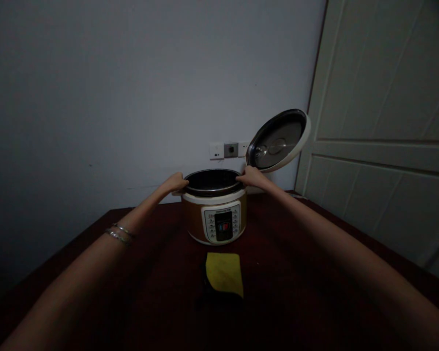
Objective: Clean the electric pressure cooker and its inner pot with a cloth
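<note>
A rice cooker [193, 219] with a gold-brown body and a white control panel stands on the dark red table. Its round lid [278, 139] is tilted up to the right, inner side showing. Inside sits a dark inner pot [212, 191], whose rim stands a little above the white collar. My left hand [176, 182] is closed on the left side of that rim. On the opposite side, my right hand [251, 177] also grips the rim, just below the lid. The bottom of the pot is out of sight.
A yellow cloth [225, 273], folded, lies on the table [149, 292] in front of the cooker. Wall sockets [216, 150] are behind it, partly covered by the lid. A pale panelled door [380, 195] stands at the right.
</note>
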Demonstrator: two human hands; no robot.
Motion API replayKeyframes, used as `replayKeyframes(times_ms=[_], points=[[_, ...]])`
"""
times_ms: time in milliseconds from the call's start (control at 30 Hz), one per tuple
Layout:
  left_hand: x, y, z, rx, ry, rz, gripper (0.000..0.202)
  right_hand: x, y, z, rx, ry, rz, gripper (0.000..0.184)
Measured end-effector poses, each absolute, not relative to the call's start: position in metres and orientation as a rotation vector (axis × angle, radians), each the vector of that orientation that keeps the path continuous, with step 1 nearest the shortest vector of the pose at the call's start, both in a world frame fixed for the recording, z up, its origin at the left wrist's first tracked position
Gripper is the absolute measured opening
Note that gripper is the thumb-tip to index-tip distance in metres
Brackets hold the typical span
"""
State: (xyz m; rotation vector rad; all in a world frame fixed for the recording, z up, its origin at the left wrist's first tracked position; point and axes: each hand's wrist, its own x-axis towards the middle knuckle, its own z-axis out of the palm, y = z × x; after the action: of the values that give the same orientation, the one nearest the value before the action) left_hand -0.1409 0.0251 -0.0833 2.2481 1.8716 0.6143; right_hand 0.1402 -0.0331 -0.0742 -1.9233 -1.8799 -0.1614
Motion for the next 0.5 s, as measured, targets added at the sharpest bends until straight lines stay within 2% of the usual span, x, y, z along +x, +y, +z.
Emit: replayKeyframes(times_ms=[200,500], points=[[-0.139,0.029,-0.083,2.353,1.93,0.546,0.029,0.14,-0.036,-0.069,-1.937,-1.863,-0.014,0.03],[-0.14,0.027,-0.08,2.338,1.902,0.585,0.03,0.141,-0.025,-0.07,-1.902,-1.771,0.053,0.023]])
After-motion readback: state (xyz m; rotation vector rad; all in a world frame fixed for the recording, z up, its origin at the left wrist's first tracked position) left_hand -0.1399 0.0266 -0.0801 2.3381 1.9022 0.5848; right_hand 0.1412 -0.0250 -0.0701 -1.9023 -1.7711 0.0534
